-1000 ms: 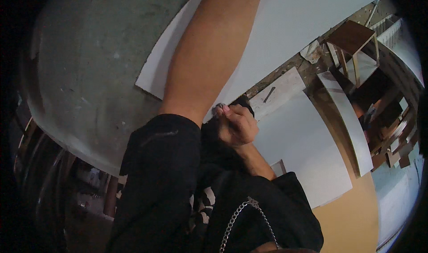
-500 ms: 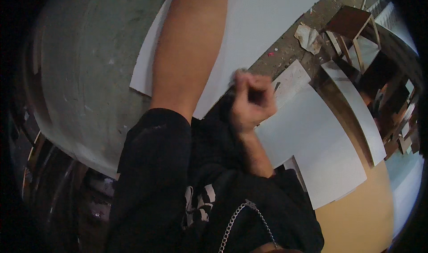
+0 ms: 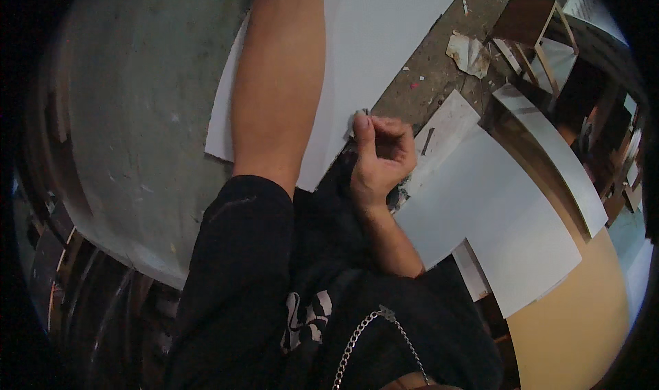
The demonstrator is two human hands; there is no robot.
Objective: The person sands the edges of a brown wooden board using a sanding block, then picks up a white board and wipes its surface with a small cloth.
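Observation:
My left arm (image 3: 278, 81) reaches straight ahead over a white panel (image 3: 371, 33), and its hand lies beyond the upper edge of the view. The panel rests on a grey-green worktop (image 3: 151, 115). To the right, close to the panel's near edge, my right hand (image 3: 383, 156) is raised with its fingers curled and the thumb pressed toward the index finger. A small dark bit (image 3: 365, 111) shows at the thumb tip; what it is I cannot make out.
Right of me lean or lie several pale boards (image 3: 501, 211) over a tan sheet (image 3: 570, 321). A crumpled paper-like scrap (image 3: 468, 55) is on the littered floor (image 3: 425, 60). Farther right stands a brown-topped wooden piece (image 3: 523, 20), with offcuts (image 3: 628, 156) piled beyond.
My right hand has shifted slightly left and is less blurred, still curled. The left arm appears a little farther left on the panel, and the whole view has shifted slightly.

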